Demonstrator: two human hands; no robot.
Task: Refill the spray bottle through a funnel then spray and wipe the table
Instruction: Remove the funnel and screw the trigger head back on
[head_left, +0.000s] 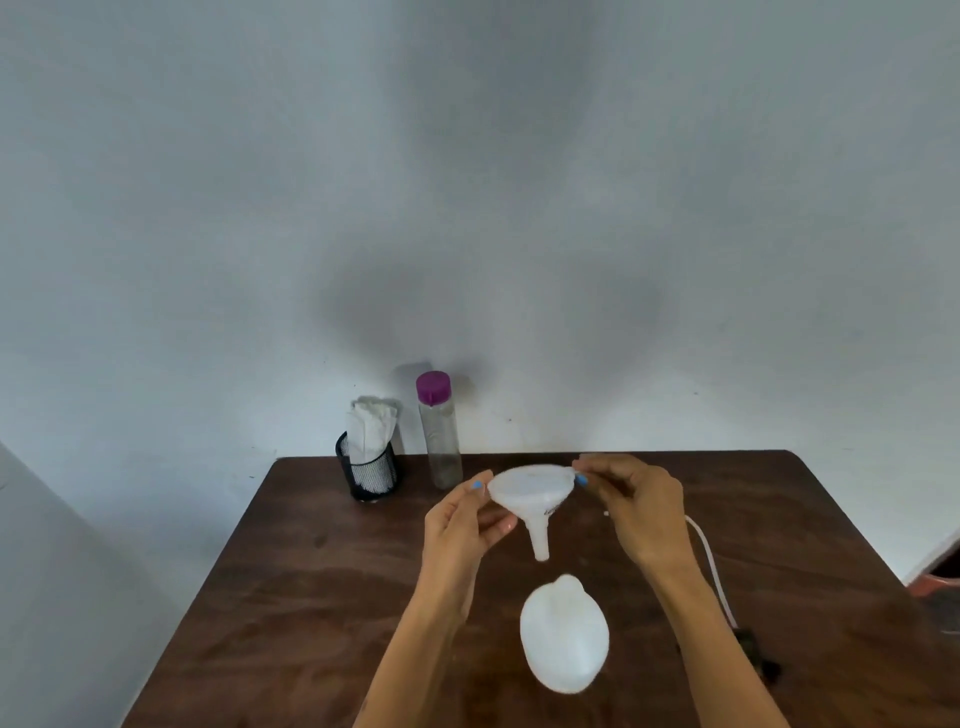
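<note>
White funnel pinched by its rim between both hands, left and right, spout hanging above the uncapped, seemingly open spray bottle for alignment.

The place looks like a plain room in a home, though nothing fixes which room. A dark wooden table stands pushed against a bare, pale painted wall with small marks near its foot. At the table's far edge sit household odds and ends: a black mesh holder stuffed with white tissues, and beside it a clear bottle with a purple cap.
</note>
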